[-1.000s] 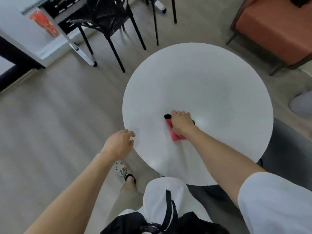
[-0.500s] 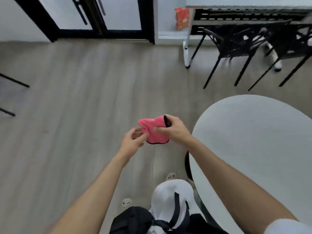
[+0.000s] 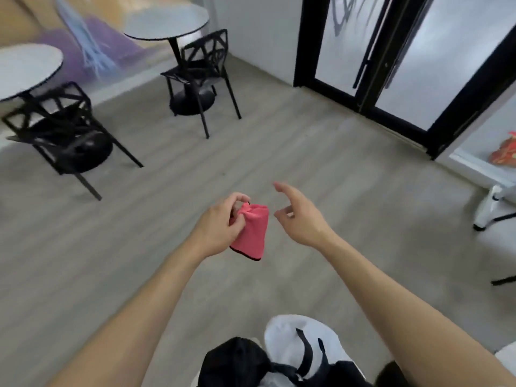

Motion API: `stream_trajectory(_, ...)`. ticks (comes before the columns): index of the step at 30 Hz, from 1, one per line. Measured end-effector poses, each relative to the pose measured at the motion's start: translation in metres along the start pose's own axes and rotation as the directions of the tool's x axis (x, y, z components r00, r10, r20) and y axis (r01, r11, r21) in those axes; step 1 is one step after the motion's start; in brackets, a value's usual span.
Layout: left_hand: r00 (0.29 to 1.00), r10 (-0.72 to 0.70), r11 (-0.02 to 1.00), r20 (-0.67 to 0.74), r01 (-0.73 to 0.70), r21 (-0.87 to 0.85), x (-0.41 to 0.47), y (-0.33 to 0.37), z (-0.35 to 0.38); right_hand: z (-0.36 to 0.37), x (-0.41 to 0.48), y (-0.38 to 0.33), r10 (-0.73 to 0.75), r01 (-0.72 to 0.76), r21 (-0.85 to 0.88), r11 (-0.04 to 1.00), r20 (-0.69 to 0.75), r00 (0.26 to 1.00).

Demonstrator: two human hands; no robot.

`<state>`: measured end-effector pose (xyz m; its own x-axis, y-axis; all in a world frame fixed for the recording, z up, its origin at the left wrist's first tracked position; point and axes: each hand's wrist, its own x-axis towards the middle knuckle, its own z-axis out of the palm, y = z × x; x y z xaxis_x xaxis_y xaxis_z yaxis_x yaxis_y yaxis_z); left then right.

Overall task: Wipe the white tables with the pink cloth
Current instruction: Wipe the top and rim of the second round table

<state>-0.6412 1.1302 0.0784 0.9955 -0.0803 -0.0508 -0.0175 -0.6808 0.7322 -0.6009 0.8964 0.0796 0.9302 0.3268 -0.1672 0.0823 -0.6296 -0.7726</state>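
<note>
Partly behind the left hand (image 3: 219,229), pink cloth (image 3: 252,233); leftmost white table (image 3: 26,68) cropped.

Single head-worn view: we look forward and down; left hand (image 3: 220,229) and right hand (image 3: 303,217) close below, white tables (image 3: 167,22) far off, upper left.

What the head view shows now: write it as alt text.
A person's left hand holds a bunched pink cloth above a grey floor, the right hand open beside it. Two white round tables with black chairs stand ahead, to the left.
</note>
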Motion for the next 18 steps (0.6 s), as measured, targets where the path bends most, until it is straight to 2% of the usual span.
stream_trajectory(1, 1.000, 0.015, 0.999, -0.009, -0.015, 0.032, -0.003, -0.010, -0.020, 0.013, 0.013, -0.020, -0.091, 0.091, -0.013, 0.996, 0.045, 0.995)
stream_trajectory(3, 0.999, 0.032, 0.996, -0.034, -0.029, 0.079, -0.007, -0.031, -0.056, 0.039, 0.039, -0.055, -0.182, 0.191, -0.040, 0.981, 0.175, 0.968)
stream_trajectory(5, 0.997, 0.029, 0.996, -0.076, -0.022, 0.092, -0.009, -0.050, -0.088, 0.061, 0.062, -0.085, -0.200, 0.222, -0.080, 0.972, 0.216, 0.956)
stream_trajectory(9, 0.986, -0.017, 0.995, -0.164, 0.033, 0.094, 0.002, -0.101, -0.137, 0.097, 0.116, -0.121, -0.223, 0.233, -0.023, 0.972, 0.216, 0.951)
stream_trajectory(13, 0.965, -0.096, 0.955, -0.244, 0.159, 0.251, 0.028, -0.159, -0.177, 0.127, 0.194, -0.153, -0.266, 0.277, -0.024, 0.961, 0.214, 0.940)
stream_trajectory(18, 0.901, -0.171, 0.910, -0.399, 0.300, 0.287, 0.070, -0.210, -0.242, 0.166, 0.305, -0.209, -0.305, 0.360, -0.072, 0.930, 0.397, 0.866)
